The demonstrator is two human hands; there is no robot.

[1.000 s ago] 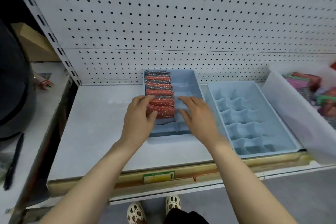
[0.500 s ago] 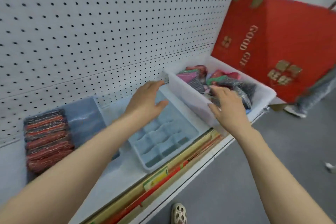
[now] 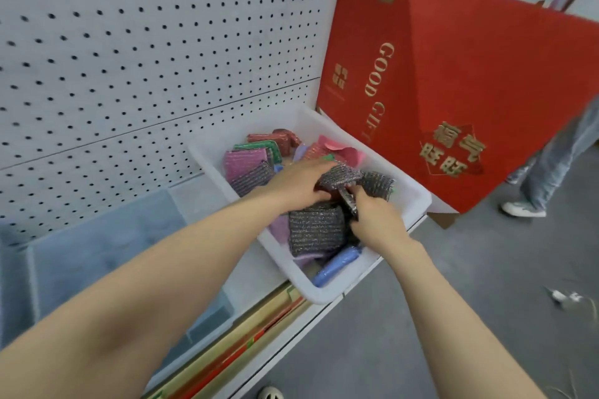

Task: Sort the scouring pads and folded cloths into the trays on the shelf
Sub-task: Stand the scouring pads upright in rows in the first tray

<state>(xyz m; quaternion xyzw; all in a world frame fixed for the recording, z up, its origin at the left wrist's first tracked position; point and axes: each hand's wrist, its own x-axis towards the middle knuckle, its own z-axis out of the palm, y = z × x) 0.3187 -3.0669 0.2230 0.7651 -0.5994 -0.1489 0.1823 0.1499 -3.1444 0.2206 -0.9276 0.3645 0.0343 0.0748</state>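
A white plastic bin [image 3: 327, 293] at the shelf's right end holds a jumble of scouring pads and folded cloths in pink, green, red, purple and blue. Both hands are inside it. My left hand [image 3: 291, 183] grips a dark glittery scouring pad [image 3: 340, 175] from its left side. My right hand [image 3: 377, 215] pinches a second dark pad [image 3: 349, 201] that stands on edge just below. A larger dark grey pad [image 3: 316, 230] lies flat under my wrists. A pale blue divided tray [image 3: 97, 249] lies to the left, blurred and partly behind my left forearm.
A white pegboard [image 3: 146, 42] backs the shelf. A big red gift box [image 3: 453, 91] stands right behind the bin. A person's legs and shoe [image 3: 525, 209] are on the grey floor at right. The shelf's front edge carries a yellow and red strip [image 3: 246, 343].
My view swung further right, off the tray with red pads. Both hands went from the bin's near wall into the bin and took hold of dark pads.
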